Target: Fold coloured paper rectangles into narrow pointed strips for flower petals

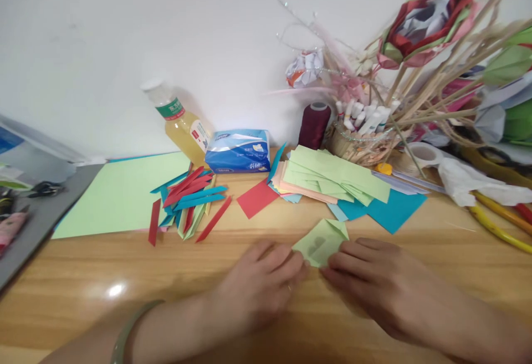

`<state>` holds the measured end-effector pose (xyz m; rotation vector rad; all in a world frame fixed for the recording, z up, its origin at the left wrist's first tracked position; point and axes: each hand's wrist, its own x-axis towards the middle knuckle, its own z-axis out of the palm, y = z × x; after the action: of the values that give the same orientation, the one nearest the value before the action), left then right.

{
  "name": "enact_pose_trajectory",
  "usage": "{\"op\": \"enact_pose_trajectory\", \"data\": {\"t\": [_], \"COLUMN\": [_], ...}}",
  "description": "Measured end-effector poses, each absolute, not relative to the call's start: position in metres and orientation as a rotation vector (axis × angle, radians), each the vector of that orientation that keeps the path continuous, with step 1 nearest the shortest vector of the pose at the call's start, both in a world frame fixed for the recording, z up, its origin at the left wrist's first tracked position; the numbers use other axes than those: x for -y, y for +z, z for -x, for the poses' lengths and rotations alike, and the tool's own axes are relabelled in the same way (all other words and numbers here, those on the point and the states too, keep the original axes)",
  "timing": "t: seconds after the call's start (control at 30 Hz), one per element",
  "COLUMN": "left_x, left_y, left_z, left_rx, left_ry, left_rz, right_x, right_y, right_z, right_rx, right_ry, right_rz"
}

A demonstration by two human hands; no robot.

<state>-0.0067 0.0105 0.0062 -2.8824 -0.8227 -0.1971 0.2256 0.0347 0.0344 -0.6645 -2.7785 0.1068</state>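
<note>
A small piece of light green paper (319, 242) with a folded upper right corner lies between my two hands, low over the wooden table (166, 286). Its lower left edge is pinched in the fingers of my left hand (266, 275). My right hand (374, 278) grips the lower right edge, its fingers bent and pressed together. Both hands are slightly blurred, and the fingertips hide the paper's lower edge. Just beyond is a pile of light green paper rectangles (332, 173), with blue paper (399, 209) and red paper (257, 196) beside it.
Folded red and blue paper strips (187, 192) lie on the left, by a large green sheet (120, 198). Behind stand a bottle (178, 120), a tissue pack (238, 152), a thread spool (315, 126) and a basket of pens (359, 142). Yellow-handled scissors (499, 228) lie right.
</note>
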Motion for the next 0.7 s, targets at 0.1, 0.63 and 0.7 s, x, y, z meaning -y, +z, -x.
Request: {"op": "enact_pose_trajectory", "data": {"t": [0.1,0.63,0.7], "left_x": [-0.012,-0.022,-0.021], "left_y": [0.009,0.011,0.011], "left_z": [0.009,0.018,0.017], "left_rx": [0.832,0.928,0.863], "left_ry": [-0.218,-0.279,-0.329], "left_rz": [2.897,2.768,2.813], "right_x": [-0.038,-0.018,-0.012], "right_y": [0.039,0.036,0.035], "right_z": [-0.226,-0.214,-0.210], "right_rx": [2.754,2.775,2.758], "right_ry": [0.140,0.247,0.265], "right_rz": [0.590,0.470,0.471]}}
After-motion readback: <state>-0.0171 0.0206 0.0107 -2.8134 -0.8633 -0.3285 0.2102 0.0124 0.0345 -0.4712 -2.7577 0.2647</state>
